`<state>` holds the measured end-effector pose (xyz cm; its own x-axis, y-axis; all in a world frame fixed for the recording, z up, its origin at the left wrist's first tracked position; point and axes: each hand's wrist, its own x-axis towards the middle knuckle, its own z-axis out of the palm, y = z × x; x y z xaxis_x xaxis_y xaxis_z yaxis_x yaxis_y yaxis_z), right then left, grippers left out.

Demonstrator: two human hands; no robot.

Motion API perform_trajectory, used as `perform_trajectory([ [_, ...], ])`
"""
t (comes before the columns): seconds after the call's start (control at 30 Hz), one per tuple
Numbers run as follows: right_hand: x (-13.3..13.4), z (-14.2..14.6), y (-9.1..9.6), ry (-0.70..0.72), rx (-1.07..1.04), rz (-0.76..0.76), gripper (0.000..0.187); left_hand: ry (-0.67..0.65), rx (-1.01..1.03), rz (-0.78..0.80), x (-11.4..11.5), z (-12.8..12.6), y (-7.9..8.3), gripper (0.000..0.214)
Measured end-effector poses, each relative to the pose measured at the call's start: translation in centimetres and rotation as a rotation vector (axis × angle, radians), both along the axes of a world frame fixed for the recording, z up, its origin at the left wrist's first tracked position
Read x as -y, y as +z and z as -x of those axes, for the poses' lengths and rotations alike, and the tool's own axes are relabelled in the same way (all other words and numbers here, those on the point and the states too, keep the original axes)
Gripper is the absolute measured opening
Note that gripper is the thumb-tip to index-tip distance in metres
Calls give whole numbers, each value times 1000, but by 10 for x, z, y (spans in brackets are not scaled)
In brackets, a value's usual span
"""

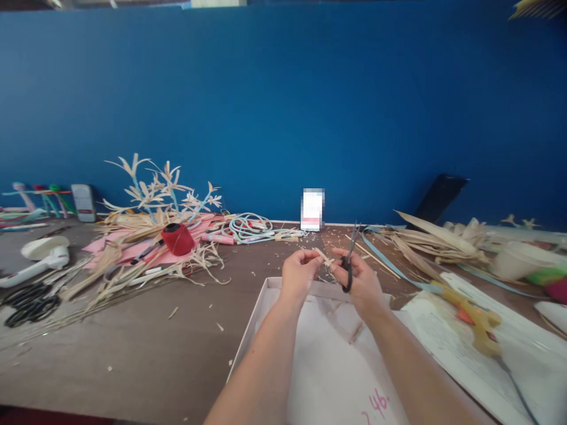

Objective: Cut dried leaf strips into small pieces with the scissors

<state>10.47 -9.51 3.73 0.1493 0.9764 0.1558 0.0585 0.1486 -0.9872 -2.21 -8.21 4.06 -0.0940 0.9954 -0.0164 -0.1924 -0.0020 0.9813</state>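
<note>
My left hand (pixel 297 273) is closed in a pinch on a small pale straw piece (pixel 325 258), held above the far edge of a shallow white box (pixel 259 319). My right hand (pixel 361 278) grips small black scissors (pixel 349 255) whose blades point up and away, right beside the straw piece. Both hands nearly touch over the box. A thin straw scrap lies inside the box under my right wrist.
Dried straw leaves, straw flowers (pixel 162 186) and a red thread spool (pixel 177 238) lie at left on pink paper. Black scissors (pixel 29 301) and a white tool (pixel 42 260) sit far left. A yellow glue gun (pixel 476 321) rests on papers at right, near more straw and a white tub (pixel 520 260).
</note>
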Motion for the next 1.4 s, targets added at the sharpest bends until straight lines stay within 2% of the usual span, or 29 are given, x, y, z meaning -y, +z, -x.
perform_trajectory([
  [0.23,-1,1,-8,129,-7,-34,46,-3,65,8,0,-2,0,20],
  [0.6,1,3,-7,188,-26,7,44,-49,188,-29,-2,-2,-4,23],
  [0.73,5,5,-2,214,41,66,40,-53,183,-50,-4,1,-5,25],
  [0.97,8,5,0,389,231,59,36,-74,125,-55,-2,5,-2,27],
  [1.4,7,2,-3,440,255,47,31,-16,35,-47,-3,6,-1,24],
])
